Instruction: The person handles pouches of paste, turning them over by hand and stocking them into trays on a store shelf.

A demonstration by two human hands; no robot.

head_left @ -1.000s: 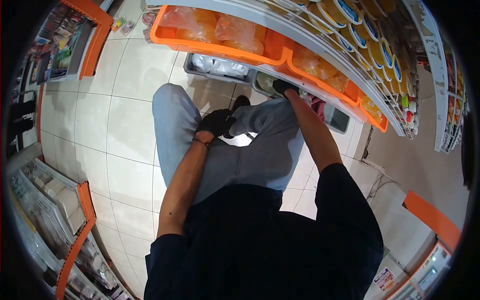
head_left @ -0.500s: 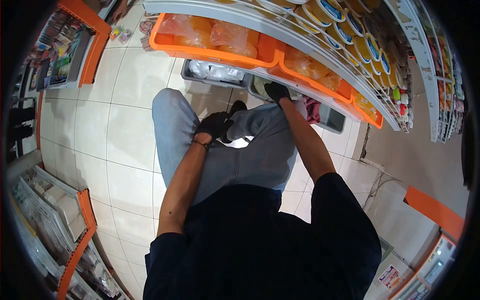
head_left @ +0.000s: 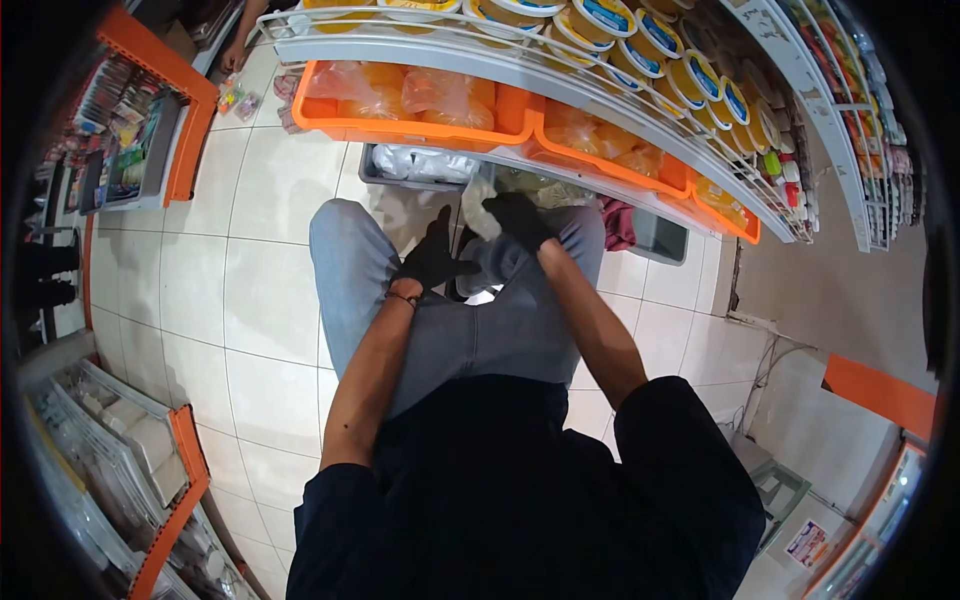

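My right hand [head_left: 517, 221], in a black glove, grips a pale, lumpy plastic bag [head_left: 481, 206] at the front of a grey bin below the shelf. My left hand [head_left: 436, 260], also black-gloved, is above my left knee with its fingers and thumb spread and nothing in it. The pale bag hangs a short way to the right of the left fingertips, apart from them. More clear bags [head_left: 550, 188] lie in the bin behind my right hand. What the bag contains is too small to tell.
Orange bins [head_left: 420, 126] of bagged orange goods and a rack of yellow tubs [head_left: 605, 20] stand ahead. A grey bin [head_left: 420, 168] holds white bags; a maroon cloth [head_left: 617, 222] hangs by another grey bin [head_left: 662, 238]. Another person's hand [head_left: 235, 57] shows upper left.
My right hand has come out of the bin and moved left with the pale bag. My left hand has lifted and spread its fingers. Another person's hand has appeared at the upper left.
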